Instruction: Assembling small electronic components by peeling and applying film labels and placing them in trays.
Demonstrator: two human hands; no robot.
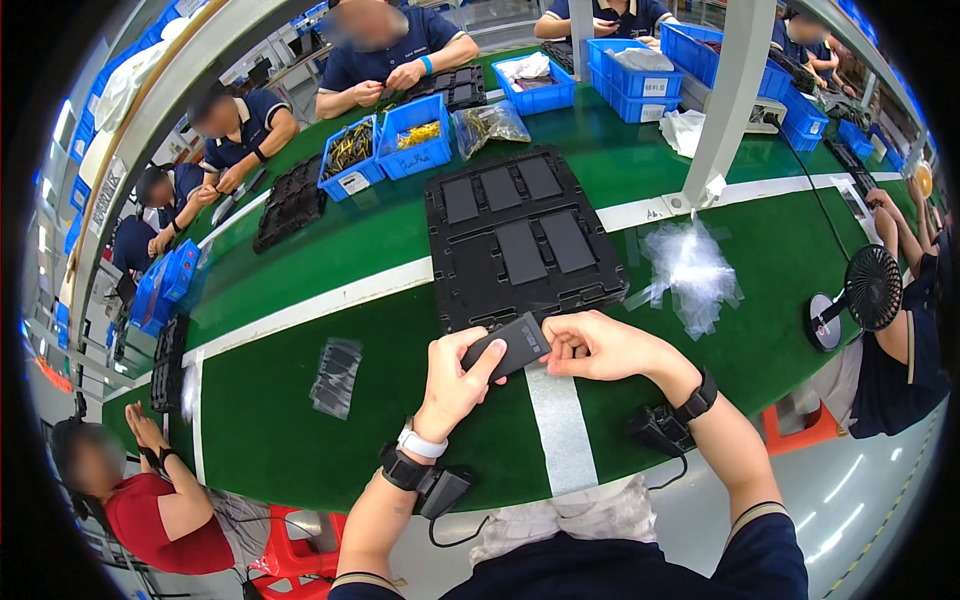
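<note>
Flat black slab [507, 345], rectangular, held just above the green table [300, 420], directly on the near side of the black moulded tray [520, 245]. Long axis runs diagonally: the lower end points toward the person's left and near side, the upper end toward the right and the tray's near edge. Broad face turned up toward the camera.

Left hand [452, 382]: fingers curled around the slab's lower-left end, thumb over the top face, grasping it. Right hand [600, 348]: fingertips pinched on the slab's upper-right end, grasping it too. Both wrists carry dark straps with cabled units.

Tray holds several dark flat rectangles in its recesses. To the right of the tray, a heap of clear plastic bags [690, 270]. Farther right of that, a small black desk fan [868, 290]. Left of the tray and nearer the person, a clear bag with a dark part [336, 376] lies flat. Beyond the tray, blue bins [385, 150].
</note>
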